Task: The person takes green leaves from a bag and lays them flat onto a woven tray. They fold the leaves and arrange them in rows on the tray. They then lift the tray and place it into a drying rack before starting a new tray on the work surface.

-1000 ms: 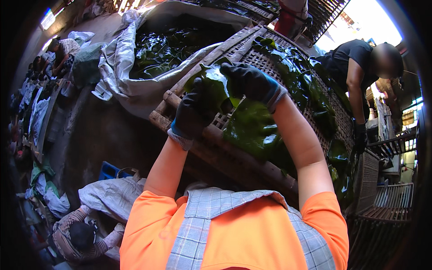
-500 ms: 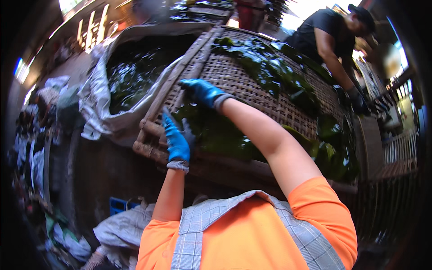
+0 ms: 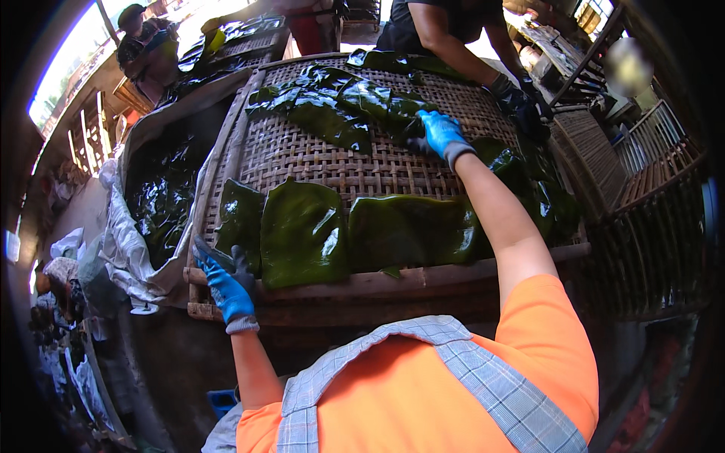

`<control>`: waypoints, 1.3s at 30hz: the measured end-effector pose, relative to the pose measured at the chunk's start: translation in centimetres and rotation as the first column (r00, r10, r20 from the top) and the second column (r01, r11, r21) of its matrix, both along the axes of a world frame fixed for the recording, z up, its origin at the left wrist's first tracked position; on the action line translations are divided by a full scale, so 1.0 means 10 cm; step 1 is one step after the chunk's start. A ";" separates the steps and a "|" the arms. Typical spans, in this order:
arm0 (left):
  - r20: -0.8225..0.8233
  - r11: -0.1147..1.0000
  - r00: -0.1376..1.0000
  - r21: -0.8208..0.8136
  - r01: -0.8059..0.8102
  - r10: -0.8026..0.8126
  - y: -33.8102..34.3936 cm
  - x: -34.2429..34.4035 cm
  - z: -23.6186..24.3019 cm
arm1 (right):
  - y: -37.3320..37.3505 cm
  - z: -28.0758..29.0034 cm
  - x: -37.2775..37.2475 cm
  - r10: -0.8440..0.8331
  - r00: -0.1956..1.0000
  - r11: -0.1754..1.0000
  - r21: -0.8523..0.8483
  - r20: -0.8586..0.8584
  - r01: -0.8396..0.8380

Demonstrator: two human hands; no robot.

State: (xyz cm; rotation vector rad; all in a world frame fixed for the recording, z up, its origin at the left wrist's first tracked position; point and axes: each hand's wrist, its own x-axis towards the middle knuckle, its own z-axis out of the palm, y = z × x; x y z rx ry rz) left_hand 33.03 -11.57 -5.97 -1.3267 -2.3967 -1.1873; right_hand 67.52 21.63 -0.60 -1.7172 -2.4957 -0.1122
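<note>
Now that right hand (image 3: 444, 133) has moved rightward, beside green sheets (image 3: 381, 106)

Strong daylight floods in at the upper left, where a wide bright opening (image 3: 64, 83) whitens everything outside. Below it, upright wooden slats (image 3: 89, 140) stand with light between them. A pale grey stretch (image 3: 83, 208) lies further down; whether it is wall or floor is unclear. Dark floor (image 3: 174, 351) fills the lower left, deep in shadow, with part of a blue crate (image 3: 220, 402) low down. At the upper right, a small bright window (image 3: 598, 13) shows near a dark beam (image 3: 587, 59). A woven panel (image 3: 583, 151) stands at the right beside a rack of pale bars (image 3: 653, 147), with dark slats (image 3: 634, 264) in shade underneath. The picture's rim fades to black.
</note>
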 end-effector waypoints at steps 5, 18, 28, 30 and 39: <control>-0.366 0.922 0.903 -0.221 -0.318 0.224 -0.06 0.00 0.07 | 0.11 -0.07 0.18 0.088 0.931 0.951 -0.248 -0.354 -0.185; 0.533 0.525 0.298 0.345 0.778 -0.792 1.09 1.32 1.07 | -0.60 1.17 0.13 0.214 0.278 0.510 -0.135 -0.937 -0.849; 0.397 0.460 -0.786 0.873 0.164 -0.474 1.73 1.42 0.90 | -1.31 1.00 0.38 0.126 0.293 0.788 -0.083 -0.948 -0.609; 0.383 0.413 -0.781 0.893 0.177 -0.493 1.67 1.40 0.93 | -1.27 0.71 0.52 -0.209 0.150 0.774 -0.257 -0.966 -0.579; 0.598 0.466 -0.460 0.801 0.376 -0.656 1.71 1.74 1.11 | -1.08 0.29 0.25 -0.010 -0.223 0.669 0.160 -0.975 -0.726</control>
